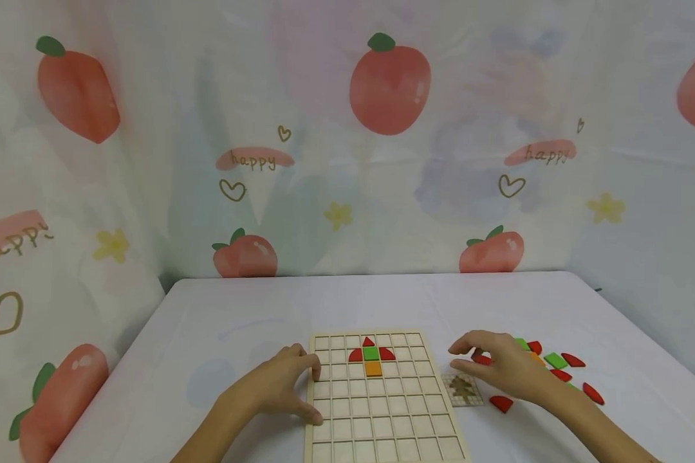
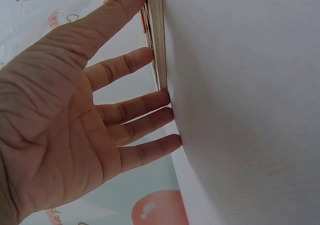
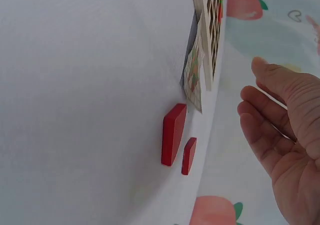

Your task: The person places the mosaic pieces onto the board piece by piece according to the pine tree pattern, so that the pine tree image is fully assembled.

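A pale wooden grid board (image 1: pixel 353 427) lies on the table. My left hand (image 1: pixel 284 382) touches its left edge with spread fingers and thumb; the left wrist view shows the fingers nearly straight. Set on the upper part of the board are a red triangle (image 1: pixel 368 342), a green square (image 1: pixel 370 353), an orange square (image 1: pixel 373 368) and two curved red pieces (image 1: pixel 387 354). Over the table right of the board hovers my right hand (image 1: pixel 504 363), fingers loosely bent, with nothing in its grasp. Below it is a small pattern card (image 1: pixel 462 390), beside the board's right edge.
Loose red, green and orange pieces, among them a green square (image 1: pixel 555 361), lie scattered right of and partly behind the right hand. One curved red piece (image 1: pixel 500 403) lies nearer the card. A patterned curtain (image 1: pixel 324 161) stands behind the white table (image 1: pixel 231 308).
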Demonstrator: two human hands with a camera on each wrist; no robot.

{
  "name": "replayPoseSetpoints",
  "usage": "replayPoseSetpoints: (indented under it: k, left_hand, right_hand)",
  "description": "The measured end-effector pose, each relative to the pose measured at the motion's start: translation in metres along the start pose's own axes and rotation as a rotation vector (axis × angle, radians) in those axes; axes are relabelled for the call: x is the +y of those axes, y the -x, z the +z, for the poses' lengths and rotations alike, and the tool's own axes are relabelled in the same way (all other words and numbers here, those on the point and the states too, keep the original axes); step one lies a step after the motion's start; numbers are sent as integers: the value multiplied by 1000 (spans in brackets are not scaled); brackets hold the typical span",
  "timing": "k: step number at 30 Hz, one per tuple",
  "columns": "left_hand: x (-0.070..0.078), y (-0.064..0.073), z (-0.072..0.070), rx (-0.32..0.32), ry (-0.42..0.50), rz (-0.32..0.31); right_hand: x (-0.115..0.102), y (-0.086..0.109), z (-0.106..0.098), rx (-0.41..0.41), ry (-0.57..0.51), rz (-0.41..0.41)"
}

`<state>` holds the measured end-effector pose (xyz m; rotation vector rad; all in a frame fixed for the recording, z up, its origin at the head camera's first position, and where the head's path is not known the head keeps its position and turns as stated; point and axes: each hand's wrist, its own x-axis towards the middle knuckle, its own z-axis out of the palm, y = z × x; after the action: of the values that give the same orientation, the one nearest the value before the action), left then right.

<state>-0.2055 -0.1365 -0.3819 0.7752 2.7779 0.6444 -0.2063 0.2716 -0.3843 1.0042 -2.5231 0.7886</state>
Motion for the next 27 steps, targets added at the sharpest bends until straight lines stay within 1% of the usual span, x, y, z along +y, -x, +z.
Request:
replayPoseSetpoints:
  k: [2, 4, 5, 8, 12, 15, 19, 22, 27]
  left_hand:
    - [0, -1, 0, 2, -6, 4]
    - [0, -1, 0, 4, -5, 4]
    - [0, -2, 0, 4, -5, 3]
    - [0, -2, 0, 0, -4, -1]
    - [-1, -3, 0, -4, -3, -6]
    - [-1, -2, 0, -2, -4, -8]
    - [0, -2, 0, 0, -3, -12]
    - [1, -1, -1, 0, 4, -12]
    - [2, 0, -2, -2, 22, -9]
  right_hand:
    - [4, 6, -5, 11, 4, 16]
    - [8, 12, -8, 28, 15, 8]
    - [10, 15, -10, 38, 26, 0]
    - [15, 23, -14, 66, 72, 17]
    - [21, 35, -23, 58, 123, 119]
    - [25, 42, -30, 49, 159, 176]
    - [31, 52, -35, 61, 212, 196]
    - [36, 59, -37, 70, 238, 228]
    - [43, 67, -42, 31, 249, 310]
